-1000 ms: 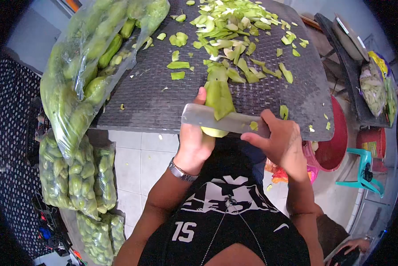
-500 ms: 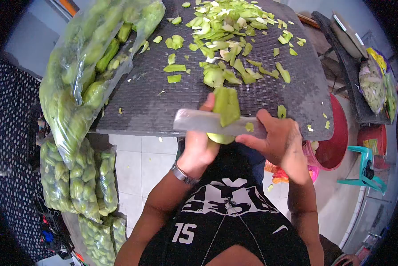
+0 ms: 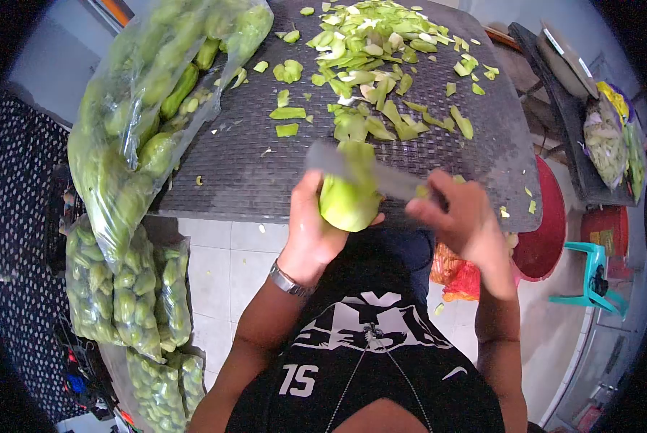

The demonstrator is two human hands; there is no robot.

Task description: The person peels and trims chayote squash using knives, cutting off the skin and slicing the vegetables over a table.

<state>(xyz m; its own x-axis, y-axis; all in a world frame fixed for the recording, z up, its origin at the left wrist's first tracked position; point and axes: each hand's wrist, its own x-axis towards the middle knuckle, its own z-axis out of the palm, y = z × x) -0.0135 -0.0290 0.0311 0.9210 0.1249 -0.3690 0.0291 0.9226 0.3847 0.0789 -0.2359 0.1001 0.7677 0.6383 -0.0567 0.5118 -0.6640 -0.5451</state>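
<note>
My left hand [image 3: 313,227] is wrapped around a pale green vegetable that looks like a chayote [image 3: 351,206], its pared round end facing me at the table's near edge. My right hand [image 3: 464,216] grips a broad-bladed knife [image 3: 392,179], whose handle is hidden in the fist. The blade is smeared by motion and crosses over the far part of the chayote. A wide strip of green peel [image 3: 356,155] shows beyond the blade; whether it is still attached I cannot tell. More peel pieces [image 3: 403,123] lie scattered ahead, with a heap of parings [image 3: 370,32] farther back.
A clear plastic bag of green vegetables [image 3: 121,144] lies on the dark woven table [image 3: 244,159] at left. More filled bags [image 3: 132,296] stand below it. At right are a red tub [image 3: 543,224], a teal stool [image 3: 590,278] and a side table with bagged greens [image 3: 605,141].
The knife has swung to a slant with its tip farther from me. The chayote has tilted, showing more of its pared end, and my left hand has shifted slightly left.
</note>
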